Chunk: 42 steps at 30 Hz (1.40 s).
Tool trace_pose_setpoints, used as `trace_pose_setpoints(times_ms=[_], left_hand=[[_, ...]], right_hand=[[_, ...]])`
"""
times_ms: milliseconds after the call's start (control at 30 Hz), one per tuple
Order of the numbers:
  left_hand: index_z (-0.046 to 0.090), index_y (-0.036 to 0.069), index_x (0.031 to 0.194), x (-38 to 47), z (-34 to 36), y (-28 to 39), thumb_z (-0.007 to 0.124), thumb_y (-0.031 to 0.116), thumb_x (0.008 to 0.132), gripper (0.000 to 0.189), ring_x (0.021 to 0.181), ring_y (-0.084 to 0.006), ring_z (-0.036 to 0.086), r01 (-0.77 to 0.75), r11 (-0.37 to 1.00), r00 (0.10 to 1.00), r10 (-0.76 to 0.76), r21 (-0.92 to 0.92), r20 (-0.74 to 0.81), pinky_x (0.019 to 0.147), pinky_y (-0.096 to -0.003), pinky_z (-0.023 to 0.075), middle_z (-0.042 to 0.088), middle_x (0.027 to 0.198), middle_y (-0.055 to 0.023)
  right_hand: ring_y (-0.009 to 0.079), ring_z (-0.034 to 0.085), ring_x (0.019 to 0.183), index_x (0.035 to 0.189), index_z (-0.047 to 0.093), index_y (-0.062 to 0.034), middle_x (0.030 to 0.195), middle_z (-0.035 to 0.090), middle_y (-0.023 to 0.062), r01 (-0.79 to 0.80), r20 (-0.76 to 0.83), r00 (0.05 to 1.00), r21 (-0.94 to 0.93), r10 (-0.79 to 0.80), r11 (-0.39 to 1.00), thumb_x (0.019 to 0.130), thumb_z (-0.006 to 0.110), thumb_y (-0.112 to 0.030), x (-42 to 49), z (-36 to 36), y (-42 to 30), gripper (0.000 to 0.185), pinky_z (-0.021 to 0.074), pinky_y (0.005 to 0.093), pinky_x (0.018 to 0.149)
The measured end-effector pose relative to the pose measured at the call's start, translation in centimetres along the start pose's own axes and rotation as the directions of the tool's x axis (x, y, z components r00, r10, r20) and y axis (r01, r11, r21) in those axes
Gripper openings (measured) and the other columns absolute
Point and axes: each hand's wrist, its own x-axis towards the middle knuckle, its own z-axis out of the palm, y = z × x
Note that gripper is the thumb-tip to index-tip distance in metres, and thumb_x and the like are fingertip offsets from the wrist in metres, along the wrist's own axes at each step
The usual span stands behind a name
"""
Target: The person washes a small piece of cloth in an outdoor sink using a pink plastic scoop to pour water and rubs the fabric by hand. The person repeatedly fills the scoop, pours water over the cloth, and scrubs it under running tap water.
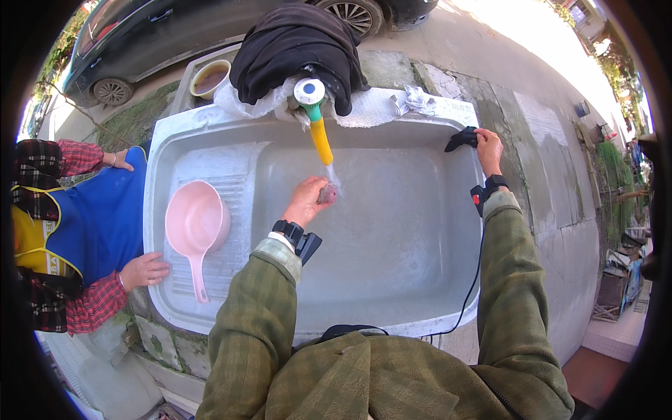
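Below the running tap, my left hand [306, 199] grips a small pinkish-grey scrubber [327, 195], possibly a mesh pad. Water falls onto it from a yellow tube [321, 140] fitted to the green and white tap [310, 94]. My right hand [489, 149] pinches a black cloth [462, 139] at the far right corner of the stone wash basin [470, 220]. On the ribbed washboard side of the basin lies a pink plastic ladle [193, 218], its handle towards me.
A person in a blue apron [113, 202] stands at the left, one hand [144, 270] at the basin's rim. Dark cloth [299, 50] and bubble wrap [362, 107] bundle around the tap. A crumpled wrapper [415, 101] lies on the back rim. A tub of brown liquid [211, 79] stands behind, before a parked car [157, 42].
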Motion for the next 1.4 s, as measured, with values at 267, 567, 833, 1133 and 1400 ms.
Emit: trace_pose_setpoints(times_ms=[267,567,833,1133,1400], left_hand=[[0.045,0.005,0.103,-0.3,0.7,0.2,0.052,0.009,0.082,0.023,0.093,-0.0266,0.053,0.026,0.972,0.993,0.002,-0.235,0.116,0.077,-0.0399,0.0474,0.051,0.102,-0.0139],[0.042,0.002,0.109,0.8,1.3,0.1,0.048,0.004,0.081,0.029,0.1,-0.0281,0.05,-0.039,0.946,0.993,0.073,-0.321,0.093,0.087,-0.0464,0.0427,0.049,0.105,-0.0163],[0.042,-0.002,0.105,1.7,1.3,-0.5,0.041,0.006,0.086,0.02,0.099,-0.029,0.048,-0.002,0.866,0.995,0.05,-0.499,0.082,0.088,-0.0482,0.0422,0.048,0.102,-0.0164],[0.04,-0.004,0.101,0.8,3.1,-0.7,0.032,0.007,0.089,0.019,0.093,-0.03,0.05,0.063,0.783,0.996,-0.084,-0.619,-0.005,0.087,-0.0515,0.0435,0.048,0.101,-0.0174],[0.04,-0.005,0.102,0.7,2.9,-0.9,0.032,0.006,0.088,0.019,0.096,-0.0304,0.049,0.054,0.815,0.998,-0.059,-0.576,0.01,0.087,-0.051,0.0439,0.047,0.103,-0.018]], right_hand=[[0.0293,0.056,0.082,0.088,0.063,-0.0097,0.086,0.059,0.0152,0.002,-0.071,0.997,-0.186,-0.016,0.983,0.076,0.05,-0.011,1.2,0.9,1.6,0.018,0.0435,0.0357,0.075],[0.0283,0.055,0.082,0.093,0.057,-0.0029,0.09,0.055,0.0134,0.301,0.379,0.784,0.462,-0.492,0.834,0.077,0.05,-0.008,-10.8,3.4,-7.8,0.018,0.045,0.034,0.072],[0.039,0.044,0.1,0.12,0.036,0.0002,0.125,0.034,0.0173,0.491,0.906,0.331,0.075,-0.265,0.868,0.072,0.047,-0.009,-28.1,11.6,-10.3,0.05,0.0382,0.0414,0.086],[0.0349,0.049,0.097,0.12,0.04,-0.0052,0.129,0.033,0.0128,0.571,0.885,0.452,-0.191,-0.112,0.798,0.077,0.045,-0.013,-31.6,13.5,-11.7,0.044,0.0417,0.0414,0.079],[0.0328,0.053,0.092,0.113,0.047,-0.0124,0.125,0.036,0.0078,0.5,0.877,0.467,-0.155,-0.115,0.852,0.078,0.045,-0.014,-30.3,13.4,-11.7,0.036,0.0421,0.0423,0.077]])
